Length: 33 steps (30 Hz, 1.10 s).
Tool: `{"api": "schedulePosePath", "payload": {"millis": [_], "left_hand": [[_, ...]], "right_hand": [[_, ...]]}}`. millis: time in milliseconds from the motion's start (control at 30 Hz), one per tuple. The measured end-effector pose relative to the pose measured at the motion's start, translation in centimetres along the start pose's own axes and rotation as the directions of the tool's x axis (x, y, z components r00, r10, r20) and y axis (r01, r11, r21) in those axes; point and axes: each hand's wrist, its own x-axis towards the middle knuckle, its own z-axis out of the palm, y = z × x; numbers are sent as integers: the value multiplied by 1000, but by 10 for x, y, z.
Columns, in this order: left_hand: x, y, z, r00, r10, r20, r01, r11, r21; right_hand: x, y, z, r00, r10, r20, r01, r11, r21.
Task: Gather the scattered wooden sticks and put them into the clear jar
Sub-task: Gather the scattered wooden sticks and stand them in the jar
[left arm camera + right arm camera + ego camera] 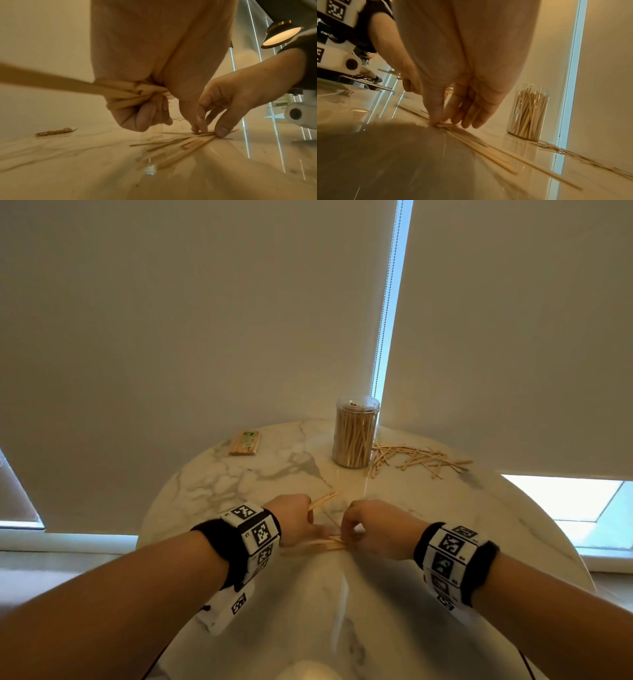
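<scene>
My left hand (301,520) grips a small bundle of wooden sticks (68,85) in its fist; their ends poke out toward the jar (323,499). Just to its right, my right hand (346,537) pinches the ends of several loose sticks (488,148) lying on the marble table (445,525), thumb and forefinger meeting on them (439,123). The clear jar (356,433) stands upright at the back of the table, open and nearly full of sticks. More scattered sticks (418,457) lie to the right of the jar.
A wrapped packet of sticks (245,443) lies at the back left of the round table. Roller blinds hang close behind the jar. The table's rim curves away on both sides. A lamp (281,36) hangs overhead.
</scene>
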Motion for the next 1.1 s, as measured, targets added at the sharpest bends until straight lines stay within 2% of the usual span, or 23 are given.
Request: {"api": "schedulePosePath", "payload": {"millis": [133,233,300,400,567,700,833,900,967,1033,1100], "left_hand": [[-1,-3,0,995,3,101,-5,1000,17],[1,-5,3,990,25,137,-27,1000,14],[3,-3,3,993,43,111,-44,999,12],[6,0,3,999,32,20,-32,999,-21],[13,0,0,995,-44,-91,19,966,-259],[16,-7,-7,970,-130,-208,-3,841,-541],[17,-13,-8,943,-222,-249,-9,730,-684],[18,-13,-7,950,-221,-221,-27,648,-762],[18,-8,-5,960,-194,-202,-53,582,-812],[16,4,-4,963,-164,-213,-96,529,-843],[13,20,-3,965,-115,-234,-153,478,-865]], "right_hand": [[-1,1,0,1000,-8,-26,8,1000,5],[2,0,0,998,44,47,-39,994,-99],[6,-3,-1,996,39,83,-26,988,-152],[7,-10,-2,995,35,94,-23,992,-125],[9,-20,-2,990,15,143,20,971,-239],[11,-22,0,987,66,144,-17,948,-318],[7,-14,-1,987,118,107,-77,941,-330],[6,-5,-7,984,161,74,-136,955,-263],[7,5,-20,978,206,16,-203,973,-113],[7,11,-38,969,242,-42,-235,962,138],[4,12,-53,964,258,-70,-192,851,489]]}}
